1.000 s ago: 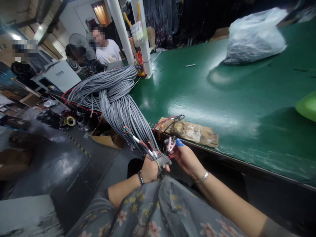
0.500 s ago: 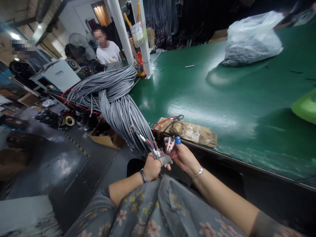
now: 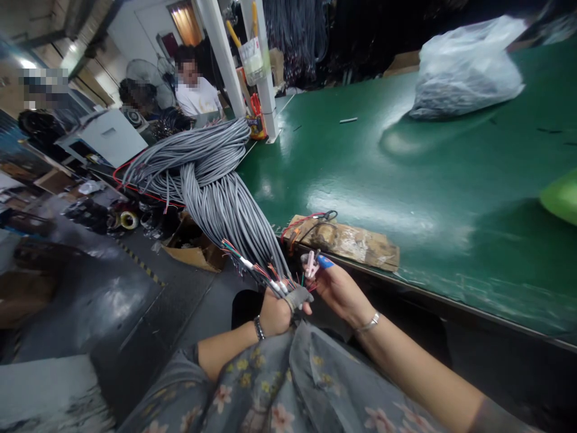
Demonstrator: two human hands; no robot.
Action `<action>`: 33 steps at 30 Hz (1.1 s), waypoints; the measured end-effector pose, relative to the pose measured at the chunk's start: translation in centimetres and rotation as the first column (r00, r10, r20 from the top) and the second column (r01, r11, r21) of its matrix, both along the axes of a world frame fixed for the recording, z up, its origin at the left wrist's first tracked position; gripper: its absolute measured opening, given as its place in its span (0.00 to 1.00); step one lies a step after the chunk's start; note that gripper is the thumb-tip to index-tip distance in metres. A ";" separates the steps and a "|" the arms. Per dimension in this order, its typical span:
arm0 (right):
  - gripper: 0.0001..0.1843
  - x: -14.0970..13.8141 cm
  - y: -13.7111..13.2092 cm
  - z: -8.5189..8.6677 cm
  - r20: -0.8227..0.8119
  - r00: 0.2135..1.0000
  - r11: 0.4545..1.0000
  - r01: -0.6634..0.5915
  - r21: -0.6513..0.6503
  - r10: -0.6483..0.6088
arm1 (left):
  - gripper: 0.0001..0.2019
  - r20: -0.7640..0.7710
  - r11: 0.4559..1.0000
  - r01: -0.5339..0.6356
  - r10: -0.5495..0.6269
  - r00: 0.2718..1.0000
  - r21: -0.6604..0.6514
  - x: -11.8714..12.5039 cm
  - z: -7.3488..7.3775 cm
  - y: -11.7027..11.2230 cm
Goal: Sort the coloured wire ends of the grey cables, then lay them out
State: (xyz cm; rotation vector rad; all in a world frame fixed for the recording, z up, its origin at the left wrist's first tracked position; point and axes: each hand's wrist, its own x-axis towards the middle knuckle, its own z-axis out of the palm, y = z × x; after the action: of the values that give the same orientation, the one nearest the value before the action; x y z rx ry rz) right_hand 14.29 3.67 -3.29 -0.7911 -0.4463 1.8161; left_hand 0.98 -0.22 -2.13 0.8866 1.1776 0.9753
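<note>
My left hand (image 3: 276,313) is closed around the stripped ends of several grey cables, its thumb wrapped in grey tape. Thin coloured wires (image 3: 274,278) and white sleeves fan out above the fist. From there the thick bundle of grey cables (image 3: 238,207) runs up over the table edge. Just right of the fist, my right hand (image 3: 338,290) pinches a small pale pink clip-like tool (image 3: 311,264), whose exact kind I cannot make out. Blue tape covers one of that hand's fingertips. A few red wires lie close to its fingers.
A worn wooden block (image 3: 356,243) with red and black leads lies along the edge of the green table (image 3: 315,168). Farther back are a plastic bag (image 3: 466,72) and a post with a tool holder (image 3: 252,60). A cardboard box (image 3: 193,249) stands below left. Other people are in the background.
The loose cable ends above my left fist have tipped left and down, and their wires fan wider. My right hand has shifted slightly, still pinching the pink tool.
</note>
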 end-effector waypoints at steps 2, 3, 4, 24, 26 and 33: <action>0.23 0.0 -0.1 -0.3 0.036 0.999 0.999 0.008 0.035 -0.009 | 0.17 0.008 1.000 -0.015 0.015 1.000 0.019 0.2 -0.1 0.2; 0.24 0.1 -0.2 -0.6 0.065 0.997 0.998 0.024 0.057 -0.028 | 0.17 0.009 0.999 -0.022 0.022 1.000 0.032 0.3 -0.2 0.3; 0.25 0.1 -0.3 -0.8 0.099 0.994 0.996 0.048 0.080 -0.055 | 0.17 0.005 0.998 -0.030 0.030 1.000 0.047 0.3 -0.3 0.4; 0.26 -0.3 0.0 -1.0 -0.119 0.990 0.997 -0.072 0.001 0.072 | 0.18 -0.123 0.998 0.005 0.003 0.992 0.064 0.2 -0.5 0.5; 0.30 0.3 -0.4 -0.9 -0.095 0.981 0.985 -0.167 0.038 0.170 | 0.18 -0.129 0.998 0.016 -0.008 0.992 0.061 0.0 -0.3 0.2; 0.20 1.4 -2.4 -0.8 0.169 0.941 0.934 -0.321 0.156 0.295 | 0.20 -0.217 0.988 0.106 -0.080 0.973 0.111 -0.5 0.2 -0.1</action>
State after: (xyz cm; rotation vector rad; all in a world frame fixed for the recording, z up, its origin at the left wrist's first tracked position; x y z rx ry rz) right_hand 15.64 1.31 -4.06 -0.7576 -0.8592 1.9785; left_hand 0.52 -0.34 -1.93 1.1561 1.2535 0.8995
